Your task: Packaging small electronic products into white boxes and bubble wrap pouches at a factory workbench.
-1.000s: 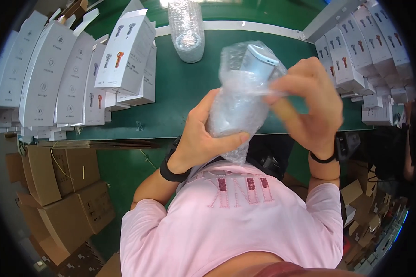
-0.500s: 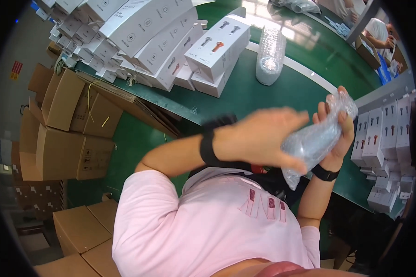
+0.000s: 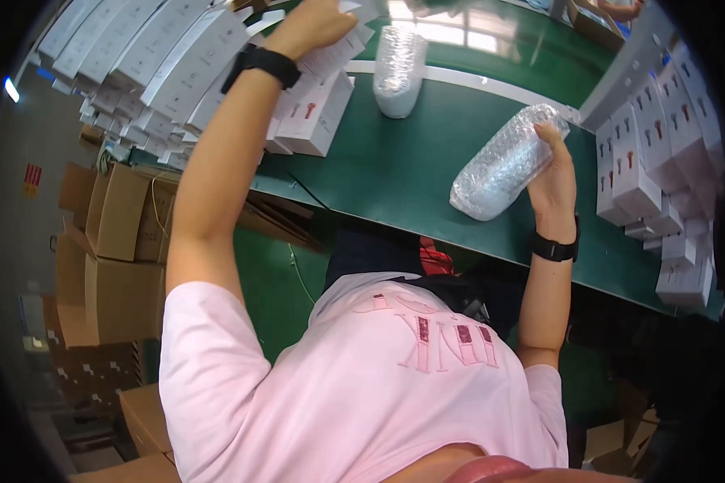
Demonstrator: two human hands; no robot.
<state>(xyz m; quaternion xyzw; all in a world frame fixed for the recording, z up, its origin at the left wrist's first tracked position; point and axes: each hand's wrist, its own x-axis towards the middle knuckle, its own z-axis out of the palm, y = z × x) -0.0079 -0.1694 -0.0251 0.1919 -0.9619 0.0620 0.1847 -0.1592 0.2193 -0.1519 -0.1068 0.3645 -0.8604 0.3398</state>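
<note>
My right hand grips a bubble-wrapped package, thumb across its upper end. The wrapped package is tilted, its lower end over the green table. At the far left, my left hand is closed at the far end of a white box; my wrist and hand hide part of that box, and its fingertips are hard to see. Directly below lies another white printed box with small pictures of a handheld device. A second bubble-wrapped package lies on the table between my hands.
Stacks of white boxes fill the table's left end; more white boxes stand at the right beside a grey post. Open brown cartons stand on the floor at left. The green table's edge runs before me.
My left hand has left the wrapped package and reached far left to the white boxes. My right hand still holds the package, now lower and to the left. The view has shifted.
</note>
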